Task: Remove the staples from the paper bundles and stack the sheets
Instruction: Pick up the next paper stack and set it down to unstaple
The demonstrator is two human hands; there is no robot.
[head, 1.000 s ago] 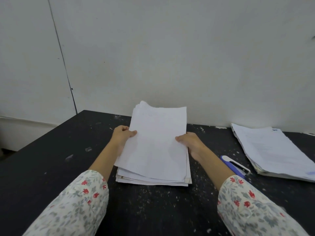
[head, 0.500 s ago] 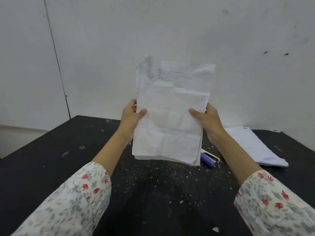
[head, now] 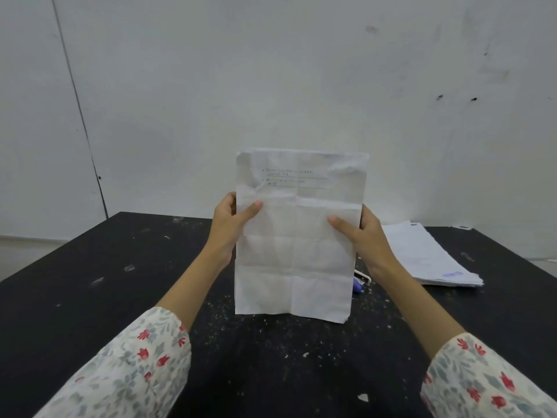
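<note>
Above the black surface (head: 90, 312), a paper bundle (head: 297, 236) is held upright, its lower edge at or just above the tabletop; contact cannot be confirmed. The front sheet shows fold creases, a crumpled upper left corner and a few lines of small print near the top, too small to read.

The left hand (head: 227, 224) grips the bundle's left edge: the thumb lies across the front sheet and the fingers (head: 230, 200) wrap behind the paper. The right hand (head: 364, 236) grips the right edge in the same manner, thumb on the front and fingers behind. Both hands hold at about mid-height of the bundle. Both forearms wear floral sleeves (head: 126, 369) with red and grey-green motifs.

To the right, a second stack of sheets (head: 428, 257) lies flat on the surface near the wall (head: 271, 70), well apart from the held bundle. A blue-and-white tool (head: 360, 282) lies on the surface between the bundle and the stack, partly hidden behind the bundle's right edge; its type cannot be determined.

Small white paper flecks (head: 363, 397) are scattered over the surface, most densely below and in front of the bundle.
</note>
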